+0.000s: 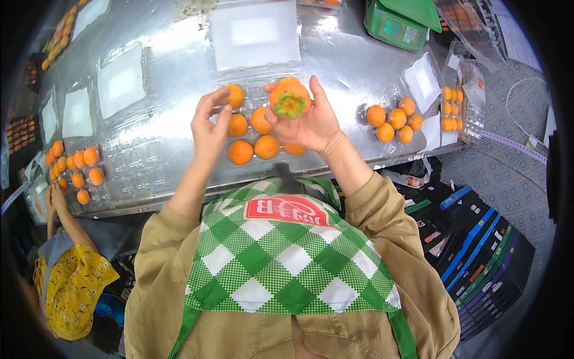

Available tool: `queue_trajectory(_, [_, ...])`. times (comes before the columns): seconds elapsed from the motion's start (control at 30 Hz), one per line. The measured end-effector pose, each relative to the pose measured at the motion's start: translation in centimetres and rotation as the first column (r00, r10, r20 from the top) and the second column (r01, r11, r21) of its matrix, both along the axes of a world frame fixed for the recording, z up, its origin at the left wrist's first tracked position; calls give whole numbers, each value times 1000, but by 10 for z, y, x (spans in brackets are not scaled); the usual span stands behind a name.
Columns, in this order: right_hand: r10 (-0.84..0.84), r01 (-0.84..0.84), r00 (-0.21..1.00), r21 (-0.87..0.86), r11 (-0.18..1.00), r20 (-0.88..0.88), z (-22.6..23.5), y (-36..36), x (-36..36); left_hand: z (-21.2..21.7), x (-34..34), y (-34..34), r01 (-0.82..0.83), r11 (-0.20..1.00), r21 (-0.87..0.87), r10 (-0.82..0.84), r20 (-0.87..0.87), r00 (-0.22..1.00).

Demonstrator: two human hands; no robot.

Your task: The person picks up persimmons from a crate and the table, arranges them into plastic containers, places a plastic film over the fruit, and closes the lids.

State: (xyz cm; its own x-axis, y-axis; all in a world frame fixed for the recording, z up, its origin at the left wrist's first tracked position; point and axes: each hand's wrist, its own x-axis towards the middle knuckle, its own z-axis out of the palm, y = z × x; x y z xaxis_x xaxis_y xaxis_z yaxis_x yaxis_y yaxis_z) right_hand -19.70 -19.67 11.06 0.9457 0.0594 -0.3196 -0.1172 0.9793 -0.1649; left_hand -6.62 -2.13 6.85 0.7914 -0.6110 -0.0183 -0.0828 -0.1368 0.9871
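Note:
An orange persimmon [295, 90] with a green calyx rests in my right hand [320, 122], thumb and fingers around it, calyx facing up. My left hand [209, 122] hovers to its left with curled fingers and a gap between thumb and forefinger. Its fingertips overlap the edge of another persimmon [237, 96] in the clear plastic tray, and contact is hard to tell. Below both hands, several more persimmons [241, 152] sit in the cups of that clear tray [254, 96]. One of them is partly covered by my right hand.
To the right, several persimmons [397, 118] sit in another clear tray. A green scale [394, 27] stands at the back right. White pads [254, 36] lie on the metal table [173, 36]. At the left, another person's hands [54, 200] touch a persimmon tray. Dark crates [484, 263] are stacked lower right.

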Motion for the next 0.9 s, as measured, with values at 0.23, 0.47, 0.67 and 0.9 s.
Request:
queue_trajectory(0.23, [56,-34,998,-551,834,23,2,2,-10,22,-27,-4,76,990,-118,-121,-448,886])
queue_trajectory(0.47, [83,22,994,-855,518,76,7,3,-12,27,-39,-4,60,970,-236,-212,-697,684])
queue_trajectory(0.67, [45,53,990,-637,769,137,9,5,-10,50,-49,-11,83,982,-170,-116,-190,975])
queue_trajectory(0.9, [14,50,994,-584,811,105,1,18,-11,52,-50,-19,198,979,43,-202,278,939])
